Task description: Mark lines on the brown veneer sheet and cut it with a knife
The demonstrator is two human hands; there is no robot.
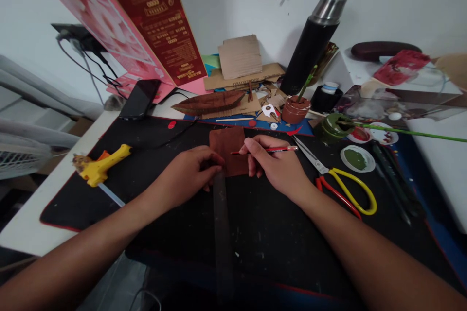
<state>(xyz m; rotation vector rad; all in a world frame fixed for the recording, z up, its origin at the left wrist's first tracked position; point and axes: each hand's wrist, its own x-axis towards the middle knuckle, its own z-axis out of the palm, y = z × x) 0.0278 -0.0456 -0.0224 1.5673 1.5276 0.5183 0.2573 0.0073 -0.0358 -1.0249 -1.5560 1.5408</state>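
A reddish-brown rectangular piece of card (pixel 233 167) lies on the black mat in front of me. My right hand (pixel 273 163) grips a red and black pencil (pixel 282 149), its tip pointing left over the card. At the card's left edge is my left hand (pixel 195 170), thumb and forefinger closed around the upper end of a dark, see-through ruler (pixel 221 223). The ruler runs from the card down toward the near edge of the mat; its far end is hidden by or under the fingers.
Scissors (pixel 323 170) with yellow and red handles lie right of my right hand. Paint jars (pixel 330 130) and a paint-filled lid (pixel 357 159) stand behind them. A yellow glue gun (pixel 104 163) rests at left. A brown boat-shaped piece (pixel 207 103), a phone (pixel 140 99) and a black flask (pixel 310 43) are farther back.
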